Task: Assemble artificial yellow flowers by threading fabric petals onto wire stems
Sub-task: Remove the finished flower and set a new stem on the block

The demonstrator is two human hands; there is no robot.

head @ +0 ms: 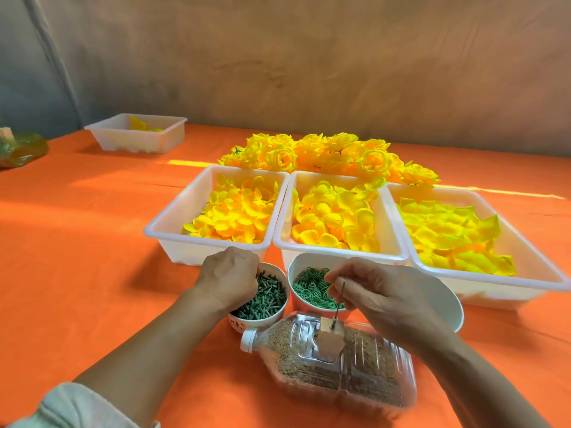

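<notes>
Looking down in the head view, we are dipping our left grip into the small bowl of green stems, fingers curled, their pinch hidden. Our right grip is curling beside the wire spike; we cannot tell what it holds. Yellow petals are lying in the trays behind. We are aiming to lift just one stem cleanly.

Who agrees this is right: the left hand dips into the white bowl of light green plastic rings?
Wrong bowl. In the head view the left hand dips into the white bowl of dark green plastic pegs; the light green rings fill the neighbouring bowl.
</notes>
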